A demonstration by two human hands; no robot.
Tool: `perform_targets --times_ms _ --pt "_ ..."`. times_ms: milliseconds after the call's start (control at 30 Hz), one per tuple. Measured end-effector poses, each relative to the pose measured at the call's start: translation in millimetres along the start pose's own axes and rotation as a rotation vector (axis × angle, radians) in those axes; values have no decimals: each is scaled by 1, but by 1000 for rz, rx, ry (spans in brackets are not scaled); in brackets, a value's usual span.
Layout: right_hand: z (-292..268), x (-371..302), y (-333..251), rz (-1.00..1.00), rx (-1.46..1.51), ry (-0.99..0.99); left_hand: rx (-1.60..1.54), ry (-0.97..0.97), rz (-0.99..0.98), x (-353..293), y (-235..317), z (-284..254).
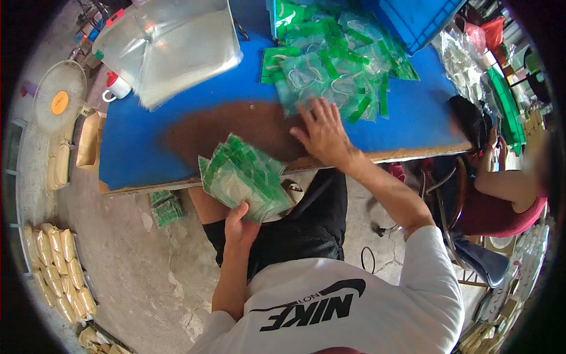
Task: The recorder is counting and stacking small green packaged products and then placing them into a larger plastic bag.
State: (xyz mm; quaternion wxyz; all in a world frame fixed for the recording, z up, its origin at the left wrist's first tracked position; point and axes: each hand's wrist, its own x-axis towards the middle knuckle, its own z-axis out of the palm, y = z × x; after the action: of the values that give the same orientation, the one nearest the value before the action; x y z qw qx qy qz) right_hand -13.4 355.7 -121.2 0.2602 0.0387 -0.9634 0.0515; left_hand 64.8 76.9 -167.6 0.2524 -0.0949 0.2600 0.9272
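My left hand [239, 227] is closed on a fanned stack of green-and-clear plastic packets [242, 183], held over my lap at the table's front edge. My right hand [324, 133] reaches across the table with its fingers spread, the fingertips at the near edge of a heaped pile of similar packets [336, 71]. Pale looped shapes show through the clear fronts of several packets in the pile. Whether the right fingertips touch a packet, I cannot tell.
The blue table [141, 144] has a worn brown patch near me. On it are a stack of clear plastic sheets [183, 65], a white mug with a red lid [117, 87] and a blue crate [418, 23]. More packets [167, 207] lie on the floor. Another person [501, 189] sits at right.
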Motion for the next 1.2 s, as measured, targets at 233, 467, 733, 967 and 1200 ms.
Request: perform_targets --times_ms 233,467,733,967,1200 --pt "-16 11 -24 -246 711 -311 24 40 -7 0 3 0" --pt "25 26 -13 -213 198 24 82 -4 84 -4 11 -7" --pt "11 74 -27 -47 883 -288 90 71 75 -14 23 -17" --pt "40 80 33 -384 143 -264 53 75 131 -13 13 -17" --pt "-38 -13 20 -421 378 -445 61 24 129 -6 21 -13"
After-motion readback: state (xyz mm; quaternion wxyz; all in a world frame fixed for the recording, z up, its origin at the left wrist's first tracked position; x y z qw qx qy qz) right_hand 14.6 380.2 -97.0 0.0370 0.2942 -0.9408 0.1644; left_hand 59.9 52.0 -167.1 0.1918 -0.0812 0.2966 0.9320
